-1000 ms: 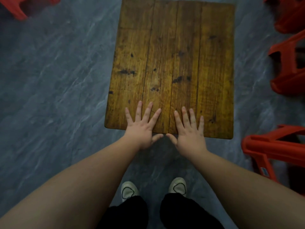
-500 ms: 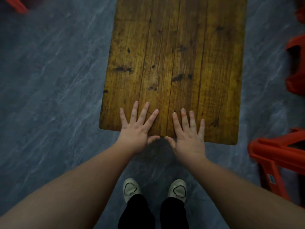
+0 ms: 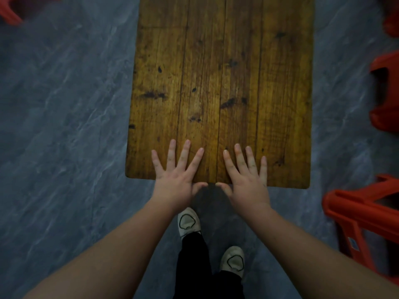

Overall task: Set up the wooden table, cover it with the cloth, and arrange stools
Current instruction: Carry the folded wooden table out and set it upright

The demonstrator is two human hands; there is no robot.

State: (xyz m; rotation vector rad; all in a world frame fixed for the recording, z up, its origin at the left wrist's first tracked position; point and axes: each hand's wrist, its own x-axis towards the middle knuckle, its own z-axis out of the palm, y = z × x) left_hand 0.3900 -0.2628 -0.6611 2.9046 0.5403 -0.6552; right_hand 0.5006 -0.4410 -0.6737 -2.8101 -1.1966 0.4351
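The wooden table (image 3: 222,72), a brown plank top with dark knots, stands on the grey floor straight ahead of me. My left hand (image 3: 176,176) lies flat on its near edge, fingers spread and straight, thumb hanging off the edge. Beside it my right hand (image 3: 246,180) lies flat the same way, thumb over the edge. Red plastic stools stand around: one (image 3: 362,214) at the near right, one (image 3: 384,93) at the mid right. No cloth is in view.
Another red stool (image 3: 8,9) shows at the top left corner, and one more (image 3: 391,16) at the top right. My feet in pale shoes (image 3: 187,222) stand just behind the table's near edge. Grey marbled floor (image 3: 64,126) lies open to the left.
The table has slid away from me under both flat hands, and my left foot has stepped forward. The stools on the right have shifted in the view.
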